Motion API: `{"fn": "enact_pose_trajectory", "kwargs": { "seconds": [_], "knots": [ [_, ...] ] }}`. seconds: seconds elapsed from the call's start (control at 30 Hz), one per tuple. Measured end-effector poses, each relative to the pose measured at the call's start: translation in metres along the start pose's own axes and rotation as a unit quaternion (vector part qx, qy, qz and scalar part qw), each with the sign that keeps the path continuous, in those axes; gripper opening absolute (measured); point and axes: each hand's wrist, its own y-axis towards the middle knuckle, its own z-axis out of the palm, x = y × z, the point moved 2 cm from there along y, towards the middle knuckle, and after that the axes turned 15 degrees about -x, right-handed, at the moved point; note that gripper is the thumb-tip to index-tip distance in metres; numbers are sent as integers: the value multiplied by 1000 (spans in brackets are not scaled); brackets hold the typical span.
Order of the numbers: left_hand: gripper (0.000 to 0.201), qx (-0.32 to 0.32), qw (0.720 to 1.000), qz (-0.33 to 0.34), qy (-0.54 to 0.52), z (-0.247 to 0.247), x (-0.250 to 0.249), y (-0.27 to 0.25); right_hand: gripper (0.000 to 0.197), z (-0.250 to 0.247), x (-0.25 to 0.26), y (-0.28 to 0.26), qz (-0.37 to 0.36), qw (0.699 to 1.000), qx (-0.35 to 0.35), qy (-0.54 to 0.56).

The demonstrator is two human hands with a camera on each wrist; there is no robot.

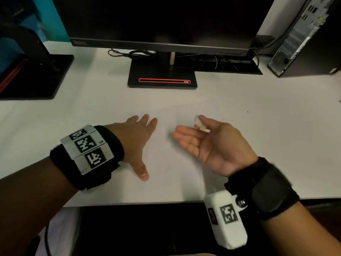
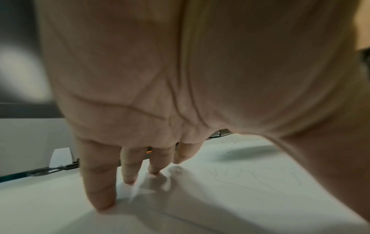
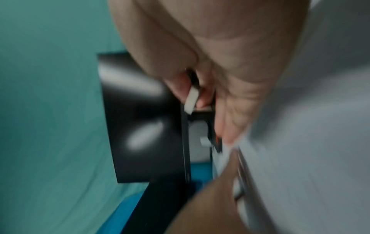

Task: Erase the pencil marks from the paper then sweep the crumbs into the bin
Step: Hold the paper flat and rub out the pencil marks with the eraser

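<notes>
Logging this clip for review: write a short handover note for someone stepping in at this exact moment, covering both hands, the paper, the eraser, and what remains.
Left hand: flat, fingers spread, pressing the paper to the desk.
Right hand: lifted palm-up above the paper, pinching the white eraser between thumb and fingers.
Faint pencil marks still show on the sheet, so erasing is not finished.
Dark crumbs lie near the paper's far edge, unswept.
No bin is in view.
Left: finish erasing, then sweep the crumbs into the bin.
</notes>
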Motion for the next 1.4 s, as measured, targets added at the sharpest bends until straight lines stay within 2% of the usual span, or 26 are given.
{"fn": "enact_pose_trajectory", "kwargs": {
  "seconds": [0.07,0.1,0.13,0.2,0.3,0.33,0.4,0.47,0.53,0.57,0.63,0.7,0.77,0.83,0.9,0.97,1.03,1.1,1.17,1.23,1.27,1.33,1.37,1.4],
  "knots": [
    [159,-4,1000,2,-2,1,0,0,45,15,-25,2,107,987,85,-82],
    [159,-4,1000,3,-4,1,1,-1,48,17,-26,8,119,985,90,-90],
    [158,-4,1000,5,-6,1,1,-1,50,16,-20,16,106,990,69,-70],
    [158,-7,1000,4,-13,1,3,-1,54,7,9,36,24,999,-23,32],
    [159,-15,1000,-2,-6,3,6,-3,29,-6,46,42,-109,966,-151,179],
    [160,-18,1000,-2,-4,3,7,-2,23,-6,48,40,-127,961,-153,190],
    [162,-21,1000,-9,-10,5,8,-2,20,7,32,36,-104,978,-103,146],
    [163,-22,999,-19,-17,6,9,-3,31,35,0,27,-15,1000,-18,12],
    [162,-23,999,-26,-22,7,10,-4,45,55,-25,27,65,991,41,-105],
    [161,-24,999,-29,-23,7,10,-5,48,60,-27,31,77,987,52,-128],
    [160,-26,999,-25,-18,8,10,-7,45,61,-13,48,51,993,32,-100],
    [161,-36,999,-15,-9,10,13,-7,30,54,16,63,-15,999,-38,-11],
    [162,-50,999,-8,-4,11,15,-7,19,40,45,68,-100,983,-127,87],
    [162,-59,998,2,-3,13,16,-6,15,32,57,62,-157,965,-164,135],
    [162,-59,998,15,-9,13,15,-5,16,39,41,53,-153,978,-114,85],
    [160,-59,998,25,-16,13,13,-5,19,55,11,43,-87,994,-31,-50],
    [160,-58,998,29,-20,14,13,-6,25,59,-5,42,-12,991,15,-135],
    [160,-56,998,30,-24,16,15,-7,27,47,9,50,3,995,-3,-97],
    [159,-51,998,34,-26,15,16,-8,20,29,41,61,-66,994,-83,-39],
    [157,-42,998,34,-29,13,15,-10,12,16,66,62,-181,967,-165,-65],
    [154,-41,998,31,-35,12,15,-9,10,13,72,60,-218,954,-173,-113],
    [140,-53,997,21,-56,5,15,-6,12,19,68,52,-236,919,-113,-296],
    [126,-68,995,15,-66,0,15,-4,16,27,62,47,-238,874,-72,-418],
    [107,-90,993,7,-71,-4,16,-2,19,37,56,43,-247,807,-36,-535]
  ]
}}
